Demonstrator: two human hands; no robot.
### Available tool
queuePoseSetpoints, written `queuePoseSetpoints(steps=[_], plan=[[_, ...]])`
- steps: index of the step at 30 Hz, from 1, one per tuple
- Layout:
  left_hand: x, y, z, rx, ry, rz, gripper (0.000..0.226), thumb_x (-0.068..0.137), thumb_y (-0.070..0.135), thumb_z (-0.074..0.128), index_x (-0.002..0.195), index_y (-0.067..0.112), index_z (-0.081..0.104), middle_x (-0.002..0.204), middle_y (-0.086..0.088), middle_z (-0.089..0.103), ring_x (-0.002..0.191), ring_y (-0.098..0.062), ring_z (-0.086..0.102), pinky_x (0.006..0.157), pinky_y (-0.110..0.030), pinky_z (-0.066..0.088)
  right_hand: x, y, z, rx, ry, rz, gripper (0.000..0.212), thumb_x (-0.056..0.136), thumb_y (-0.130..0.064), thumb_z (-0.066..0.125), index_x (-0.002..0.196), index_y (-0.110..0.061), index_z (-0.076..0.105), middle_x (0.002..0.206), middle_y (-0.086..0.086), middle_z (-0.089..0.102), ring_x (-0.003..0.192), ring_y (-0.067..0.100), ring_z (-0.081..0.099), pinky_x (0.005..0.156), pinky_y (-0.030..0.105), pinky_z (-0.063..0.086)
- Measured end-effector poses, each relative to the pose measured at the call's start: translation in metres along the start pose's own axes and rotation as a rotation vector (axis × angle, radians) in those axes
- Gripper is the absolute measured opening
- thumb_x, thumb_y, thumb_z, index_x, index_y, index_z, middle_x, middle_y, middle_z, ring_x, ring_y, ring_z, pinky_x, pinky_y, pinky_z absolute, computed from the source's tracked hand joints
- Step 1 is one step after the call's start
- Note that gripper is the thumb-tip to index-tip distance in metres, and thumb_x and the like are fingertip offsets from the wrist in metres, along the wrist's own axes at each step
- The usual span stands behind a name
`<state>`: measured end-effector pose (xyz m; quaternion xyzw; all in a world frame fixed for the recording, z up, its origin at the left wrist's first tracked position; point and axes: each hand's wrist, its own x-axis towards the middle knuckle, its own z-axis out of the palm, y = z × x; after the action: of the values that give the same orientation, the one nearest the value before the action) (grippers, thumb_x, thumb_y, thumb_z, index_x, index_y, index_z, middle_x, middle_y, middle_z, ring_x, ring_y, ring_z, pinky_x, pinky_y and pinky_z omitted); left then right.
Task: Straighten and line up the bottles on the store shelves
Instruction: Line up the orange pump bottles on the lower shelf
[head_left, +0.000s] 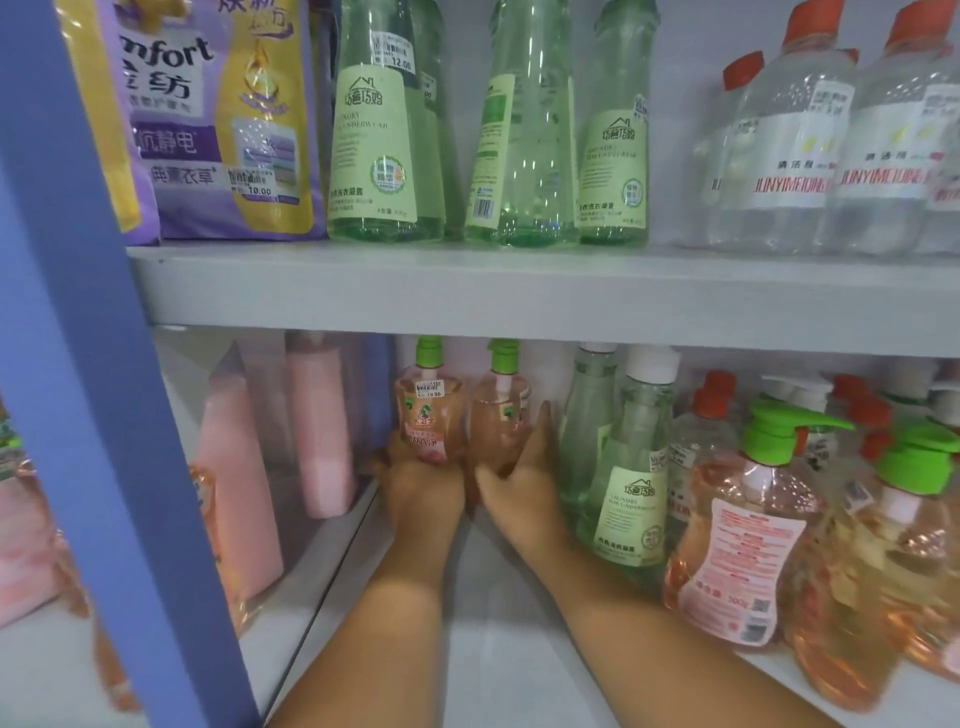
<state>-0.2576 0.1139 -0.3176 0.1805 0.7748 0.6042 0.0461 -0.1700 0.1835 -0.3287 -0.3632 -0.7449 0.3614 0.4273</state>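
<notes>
Hands reach deep into the lower shelf (498, 670): your left hand (423, 486) grips the left pink pump bottle (428, 415) at its base, your right hand (524, 467) cups the neighbouring pink pump bottle (498, 410), both upright near the back wall.

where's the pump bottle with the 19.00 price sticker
At the back of the lower shelf, left of centre in the head view: the pump bottle is in the left hand, beside its twin in the right hand.
</notes>
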Motion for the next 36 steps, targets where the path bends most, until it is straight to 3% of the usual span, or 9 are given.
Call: queuePoseSetpoints(steps=[5, 10, 16, 21, 23, 26, 29, 32, 36], plan=[[-0.004, -0.005, -0.003, 0.036, 0.035, 0.037, 0.069, 0.078, 0.032, 0.079, 0.141, 0.028, 0.051, 0.134, -0.02, 0.049, 0.128, -0.042, 0.046, 0.11, -0.042, 0.038, -0.004, -0.004, 0.016, -0.163, 0.179, -0.046, 0.1, 0.084, -0.028, 0.077, 0.16, -0.003, 0.017, 0.158, 0.028, 0.024, 0.146, 0.044, 0.027, 0.118, 0.046, 0.034], [0.01, -0.023, 0.005, -0.036, 0.058, 0.083, 0.057, 0.066, 0.041, 0.07, 0.121, 0.033, 0.061, 0.109, -0.004, 0.073, 0.099, -0.03, 0.07, 0.088, -0.042, 0.059, 0.004, 0.009, 0.015, -0.177, 0.097, -0.028, 0.079, 0.089, -0.029, 0.068, 0.154, -0.002, 0.031, 0.152, 0.026, 0.036, 0.137, 0.044, 0.043, 0.109, 0.049, 0.043], [0.002, -0.011, -0.002, -0.037, 0.086, 0.145, 0.055, 0.078, 0.023, 0.082, 0.13, 0.025, 0.064, 0.114, -0.012, 0.067, 0.1, -0.033, 0.067, 0.08, -0.025, 0.046, 0.007, 0.014, 0.016, -0.132, 0.061, -0.043, 0.074, 0.09, -0.018, 0.066, 0.155, -0.005, 0.031, 0.153, 0.023, 0.035, 0.138, 0.041, 0.044, 0.109, 0.049, 0.044], [0.0, -0.008, 0.001, -0.072, 0.128, 0.184, 0.065, 0.081, 0.013, 0.082, 0.141, 0.014, 0.055, 0.119, -0.013, 0.047, 0.097, -0.028, 0.055, 0.087, -0.024, 0.042, 0.011, 0.017, 0.014, -0.121, 0.105, -0.052, 0.069, 0.09, -0.024, 0.065, 0.15, -0.005, 0.037, 0.149, 0.023, 0.042, 0.136, 0.039, 0.047, 0.109, 0.045, 0.044], [0.0, -0.009, 0.001, -0.077, 0.142, 0.202, 0.061, 0.082, 0.005, 0.079, 0.139, 0.006, 0.056, 0.112, -0.014, 0.051, 0.095, -0.029, 0.054, 0.08, -0.018, 0.034, 0.011, 0.018, 0.015, -0.127, 0.109, -0.053, 0.069, 0.091, -0.027, 0.063, 0.15, -0.007, 0.036, 0.15, 0.024, 0.042, 0.135, 0.04, 0.048, 0.107, 0.047, 0.046], [0.001, -0.012, 0.002, -0.062, 0.136, 0.184, 0.058, 0.082, 0.007, 0.079, 0.136, 0.006, 0.06, 0.115, -0.023, 0.057, 0.107, -0.037, 0.057, 0.079, -0.023, 0.035, 0.01, 0.019, 0.016, -0.15, 0.075, -0.05, 0.072, 0.093, -0.028, 0.064, 0.154, -0.006, 0.033, 0.154, 0.024, 0.036, 0.138, 0.041, 0.045, 0.109, 0.048, 0.044], [0.002, -0.013, 0.003, -0.066, 0.132, 0.174, 0.056, 0.081, 0.009, 0.081, 0.133, 0.007, 0.061, 0.108, -0.017, 0.055, 0.106, -0.036, 0.058, 0.081, -0.022, 0.034, 0.011, 0.022, 0.016, -0.162, 0.077, -0.05, 0.073, 0.094, -0.028, 0.066, 0.155, -0.008, 0.032, 0.156, 0.023, 0.034, 0.14, 0.04, 0.044, 0.109, 0.048, 0.045], [0.003, -0.008, 0.002, -0.031, 0.133, 0.148, 0.056, 0.083, 0.013, 0.081, 0.135, 0.011, 0.061, 0.12, -0.021, 0.053, 0.101, -0.038, 0.06, 0.083, -0.025, 0.039, 0.012, 0.024, 0.015, -0.166, 0.086, -0.057, 0.073, 0.093, -0.028, 0.067, 0.154, -0.008, 0.034, 0.156, 0.022, 0.035, 0.139, 0.04, 0.044, 0.108, 0.048, 0.045], [-0.001, -0.005, -0.002, 0.036, 0.04, 0.191, 0.03, 0.089, 0.008, 0.071, 0.119, 0.006, 0.067, 0.112, -0.022, 0.069, 0.101, -0.04, 0.066, 0.095, -0.039, 0.049, 0.01, 0.025, 0.013, -0.144, 0.058, -0.036, 0.072, 0.092, -0.034, 0.063, 0.153, -0.013, 0.032, 0.154, 0.022, 0.039, 0.135, 0.041, 0.049, 0.104, 0.05, 0.049]])
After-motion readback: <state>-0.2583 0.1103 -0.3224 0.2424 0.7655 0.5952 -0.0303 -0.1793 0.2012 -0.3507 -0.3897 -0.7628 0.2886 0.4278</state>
